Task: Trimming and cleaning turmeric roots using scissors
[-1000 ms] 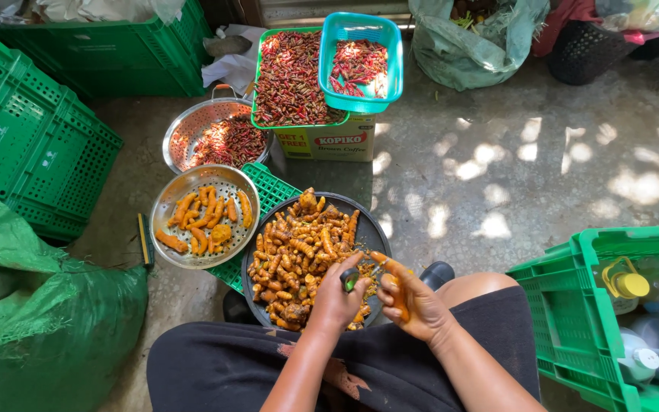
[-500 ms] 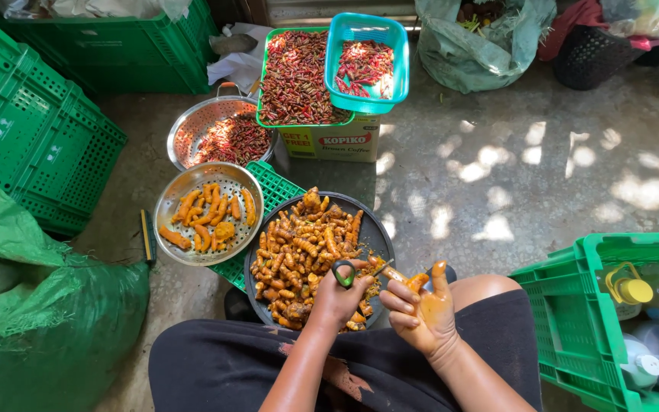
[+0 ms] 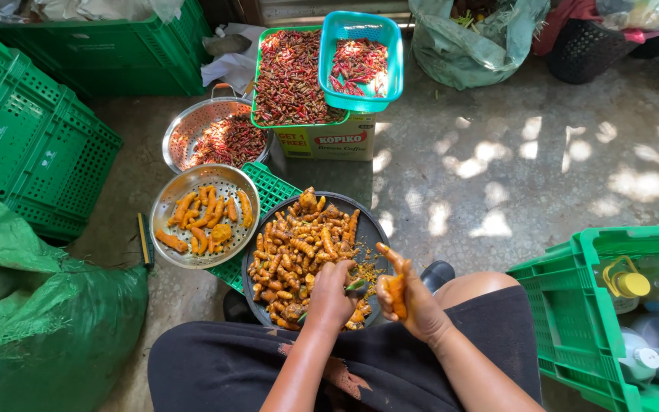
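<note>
Right, from my feed, biggest first: green plastic crates (image 3: pixel 32 145) stacked far left w/ a green sack (image 3: pixel 47 328) below them, another green crate (image 3: pixel 612 305) at right holding bottles. Up top a green tray of dried red chillies (image 3: pixel 287 76) sits on a cardboard box, w/ a teal basket (image 3: pixel 361 61) of fresher red chillies resting on its right edge. A steel colander (image 3: pixel 215 137) w/ more chillies is beside it. Centre, a dark round pan (image 3: pixel 368 229) heaped w/ unpeeled turmeric roots (image 3: pixel 299 244), just above the person's lap. Left of it, a perforated steel bowl (image 3: pixel 173 221) w/ peeled orange pieces. Left hand (image 3: pixel 331 294) is closed round a green-handled peeler (image 3: pixel 355 285), over the pan's near rim. Right hand (image 3: pixel 413 297) is curled, fingers gripping one orange turmeric piece (image 3: pixel 396 294), held upright just beside the left hand.
</note>
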